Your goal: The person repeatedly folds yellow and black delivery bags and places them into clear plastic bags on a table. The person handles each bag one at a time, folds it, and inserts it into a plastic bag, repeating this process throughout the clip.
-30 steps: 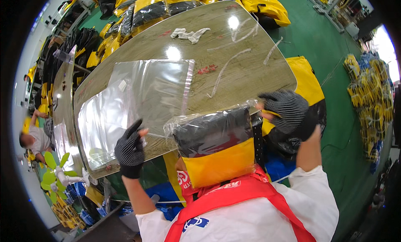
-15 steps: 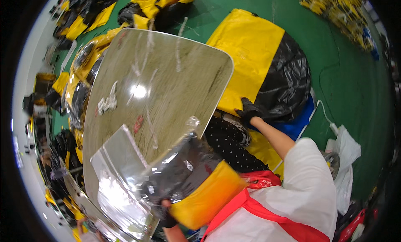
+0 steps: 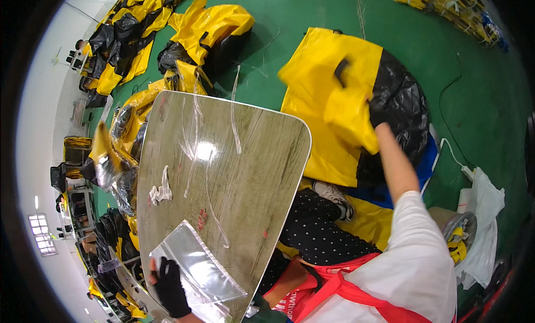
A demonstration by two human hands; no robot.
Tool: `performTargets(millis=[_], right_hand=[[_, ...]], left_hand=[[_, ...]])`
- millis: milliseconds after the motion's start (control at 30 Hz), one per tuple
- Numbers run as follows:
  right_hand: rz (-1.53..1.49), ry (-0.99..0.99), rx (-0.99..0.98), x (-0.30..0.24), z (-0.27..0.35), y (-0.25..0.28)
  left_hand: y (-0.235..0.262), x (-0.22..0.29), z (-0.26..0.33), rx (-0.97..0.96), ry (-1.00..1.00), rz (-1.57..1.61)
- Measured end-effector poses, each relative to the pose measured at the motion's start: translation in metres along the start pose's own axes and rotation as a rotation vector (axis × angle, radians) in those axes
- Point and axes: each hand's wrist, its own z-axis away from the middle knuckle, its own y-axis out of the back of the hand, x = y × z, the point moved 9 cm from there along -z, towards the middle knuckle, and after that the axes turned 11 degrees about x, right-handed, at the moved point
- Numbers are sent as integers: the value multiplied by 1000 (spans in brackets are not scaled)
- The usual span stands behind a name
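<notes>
1. Head view, item one: our right hand (image 3: 380,112), in a dark glove, is stretched out toward two o'clock and closed on the edge of a yellow and black garment (image 3: 334,94), which lifts off a flattened pile of the same yellow and black material (image 3: 401,111) on the green floor (image 3: 290,22).
2. Item two: our left hand (image 3: 169,284), also in a dark fingerless glove, sits at seven o'clock on the near end of the wood-grain table (image 3: 262,172). It presses on a stack of clear plastic bags (image 3: 198,264); the fingers look folded over the stack's edge, though how firmly they grip we cannot tell.
3. Item three: on the tabletop, loose clear strips (image 3: 234,122) run toward twelve o'clock, and a small crumpled white scrap (image 3: 161,190) lies near nine o'clock.
4. Item four: at nine o'clock, beside the table's left edge, lie bagged yellow and black bundles (image 3: 117,161) wrapped in clear film.
5. Item five: at eleven o'clock, more unbagged yellow and black garments (image 3: 206,33) lie heaped on the floor.
6. Progress, as we judge it: a number of pieces look already bagged at the left; the piece in our right hand is just picked up, neither folded nor on the table, and no bag is open for it yet. The heaps suggest much remains.
</notes>
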Motion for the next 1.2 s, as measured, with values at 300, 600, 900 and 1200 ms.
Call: performTargets(millis=[300,600,900,1200], right_hand=[[-368,965,-596,-382,261,24],[-435,1772,-1102,-414,687,-145],[54,1198,-269,-400,299,-133],[322,802,102,-390,33,12]], left_hand=[[-165,-5,39,-724,339,29],[3,65,26,-322,27,-447],[207,28,43,153,-611,-776],[174,-16,14,113,-683,-819]])
